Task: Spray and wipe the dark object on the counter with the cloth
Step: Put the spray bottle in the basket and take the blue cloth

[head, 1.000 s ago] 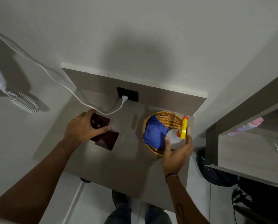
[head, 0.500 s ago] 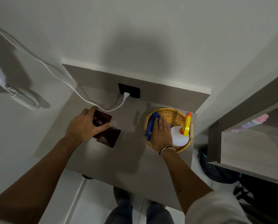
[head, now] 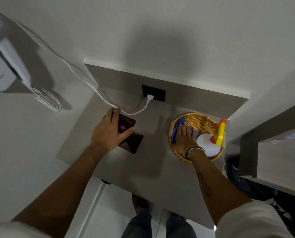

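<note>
In the wicker basket (head: pixel 197 156) at the right of the counter (head: pixel 148 170), the right hand (head: pixel 183 139) lies palm down on the blue cloth (head: pixel 178 128), fingers together and flat; whether they have closed on the fabric cannot be told. Just right of that hand, in the same basket, stands the white spray bottle (head: pixel 209 145) with yellow trigger head, touching or nearly touching the wrist

At the left, the left hand (head: pixel 107 132) is curled over the dark object (head: pixel 129 134), thumb on its near-right edge, fingers over the far-left edge, pinning it to the counter. A white cable (head: pixel 140 108) runs from the wall socket (head: pixel 153 92) past those fingertips

Risks, as judged:
- lifting the cloth may knock the bottle over, since wrist and bottle sit so close
- basket is light; a tug could drag it
- spray reaching the socket or plug behind the object
</note>
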The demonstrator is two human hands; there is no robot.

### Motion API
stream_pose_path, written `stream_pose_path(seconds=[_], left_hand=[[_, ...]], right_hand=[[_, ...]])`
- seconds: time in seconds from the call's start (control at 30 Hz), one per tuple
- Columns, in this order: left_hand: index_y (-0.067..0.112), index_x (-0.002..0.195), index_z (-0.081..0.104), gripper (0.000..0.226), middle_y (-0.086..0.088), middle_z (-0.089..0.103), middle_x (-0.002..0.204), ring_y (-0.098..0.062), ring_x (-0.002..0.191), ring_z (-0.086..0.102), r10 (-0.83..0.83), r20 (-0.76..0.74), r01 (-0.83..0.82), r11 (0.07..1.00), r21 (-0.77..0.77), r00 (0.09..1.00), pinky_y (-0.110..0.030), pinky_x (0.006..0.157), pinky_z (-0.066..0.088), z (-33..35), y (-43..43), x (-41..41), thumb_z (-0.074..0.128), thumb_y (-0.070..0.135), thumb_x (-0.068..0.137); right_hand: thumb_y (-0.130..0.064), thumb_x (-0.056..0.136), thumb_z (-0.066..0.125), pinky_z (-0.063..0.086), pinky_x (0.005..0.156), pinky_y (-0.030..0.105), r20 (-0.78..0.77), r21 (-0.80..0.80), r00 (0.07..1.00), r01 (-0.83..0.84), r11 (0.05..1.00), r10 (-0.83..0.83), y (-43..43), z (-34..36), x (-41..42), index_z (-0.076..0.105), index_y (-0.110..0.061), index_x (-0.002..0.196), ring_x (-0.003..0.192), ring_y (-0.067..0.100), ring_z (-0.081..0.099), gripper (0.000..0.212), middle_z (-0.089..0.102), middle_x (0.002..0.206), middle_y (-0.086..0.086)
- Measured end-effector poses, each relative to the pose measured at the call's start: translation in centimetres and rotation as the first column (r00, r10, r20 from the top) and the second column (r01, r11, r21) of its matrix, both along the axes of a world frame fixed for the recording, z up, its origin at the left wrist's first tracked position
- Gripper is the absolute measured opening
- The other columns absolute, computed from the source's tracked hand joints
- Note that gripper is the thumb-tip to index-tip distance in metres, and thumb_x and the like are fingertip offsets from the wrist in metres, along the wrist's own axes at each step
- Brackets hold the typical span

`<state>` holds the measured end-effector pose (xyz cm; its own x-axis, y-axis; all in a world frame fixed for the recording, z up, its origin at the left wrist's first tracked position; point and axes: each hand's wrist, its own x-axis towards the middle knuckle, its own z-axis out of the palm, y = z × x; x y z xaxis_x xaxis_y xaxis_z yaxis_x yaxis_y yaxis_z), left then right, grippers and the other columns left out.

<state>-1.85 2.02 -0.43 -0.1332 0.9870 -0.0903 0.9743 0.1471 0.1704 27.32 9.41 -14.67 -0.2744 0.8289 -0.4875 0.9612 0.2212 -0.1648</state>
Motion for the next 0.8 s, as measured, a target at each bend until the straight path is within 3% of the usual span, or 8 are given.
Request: stream_pose_path(seconds=[0.1, 0.27, 0.47, 0.57, 0.67, 0.8], left_hand=[[0.016, 0.165, 0.023, 0.106, -0.013, 0.025, 0.172, -0.037, 0.152, 0.039, -0.002, -0.003, 0.002, 1.000, -0.004, 1.000, -0.061, 0.105, 0.054, -0.3, 0.1, -0.1, 0.043, 0.088, 0.089], [0.017, 0.165, 0.023, 0.108, -0.011, 0.025, 0.173, -0.037, 0.152, 0.039, -0.001, 0.007, 0.001, 1.000, 0.001, 1.000, -0.062, 0.103, 0.055, -1.0, 0.2, -0.3, 0.039, 0.091, 0.087], [0.017, 0.165, 0.021, 0.111, -0.011, 0.019, 0.175, -0.037, 0.154, 0.036, -0.001, -0.005, 0.001, 1.000, 0.017, 1.000, -0.064, 0.102, 0.054, -1.3, 0.2, -0.5, 0.032, 0.095, 0.086], [0.017, 0.166, 0.019, 0.113, -0.010, 0.015, 0.177, -0.035, 0.157, 0.033, -0.008, -0.007, 0.008, 1.000, 0.023, 1.000, -0.063, 0.104, 0.053, -1.3, 0.1, -0.5, 0.030, 0.095, 0.086], [0.017, 0.166, 0.018, 0.113, -0.009, 0.012, 0.178, -0.034, 0.158, 0.030, -0.013, 0.005, 0.013, 0.999, 0.030, 1.000, -0.062, 0.106, 0.050, -1.4, 0.1, -0.6, 0.031, 0.095, 0.087], [0.016, 0.168, 0.013, 0.114, -0.008, 0.006, 0.179, -0.031, 0.162, 0.021, -0.030, 0.003, 0.030, 0.999, 0.025, 1.000, -0.060, 0.114, 0.045, -1.4, 0.0, -0.7, 0.033, 0.094, 0.088]], right_hand=[[-0.043, 0.095, 0.061, 0.001, 0.129, 0.060, 0.043, -0.044, 0.999, -0.028, 0.999, 0.030, 0.6, 0.1, 0.1, -0.010, 0.001, 0.161, 0.159, 0.043, -0.011, 0.106, -0.013, 0.170, 0.026], [-0.034, 0.102, 0.055, 0.009, 0.129, 0.060, 0.093, 0.031, 0.995, -0.026, 0.999, 0.023, 0.3, 0.1, -0.2, -0.006, 0.002, 0.161, 0.159, 0.045, -0.003, 0.092, -0.007, 0.170, 0.027], [-0.035, 0.103, 0.051, 0.001, 0.128, 0.062, 0.087, -0.005, 0.996, -0.011, 1.000, 0.011, 0.2, -0.1, -0.6, -0.011, 0.001, 0.161, 0.158, 0.045, -0.013, 0.092, -0.015, 0.169, 0.027], [-0.039, 0.107, 0.041, 0.003, 0.128, 0.063, 0.103, 0.052, 0.994, 0.021, 0.998, -0.026, -0.3, -0.4, -1.2, -0.008, 0.001, 0.161, 0.158, 0.046, -0.010, 0.083, -0.012, 0.170, 0.028], [-0.031, 0.112, 0.033, 0.009, 0.128, 0.063, 0.102, 0.161, 0.993, 0.038, 0.986, -0.055, -1.0, -0.8, -1.6, -0.003, 0.003, 0.161, 0.158, 0.047, -0.002, 0.070, -0.004, 0.169, 0.031], [-0.019, 0.109, 0.045, 0.017, 0.128, 0.058, 0.121, 0.196, 0.991, 0.027, 0.980, -0.052, -1.1, -0.7, -1.4, 0.003, 0.001, 0.162, 0.159, 0.045, 0.005, 0.071, 0.004, 0.170, 0.029]])
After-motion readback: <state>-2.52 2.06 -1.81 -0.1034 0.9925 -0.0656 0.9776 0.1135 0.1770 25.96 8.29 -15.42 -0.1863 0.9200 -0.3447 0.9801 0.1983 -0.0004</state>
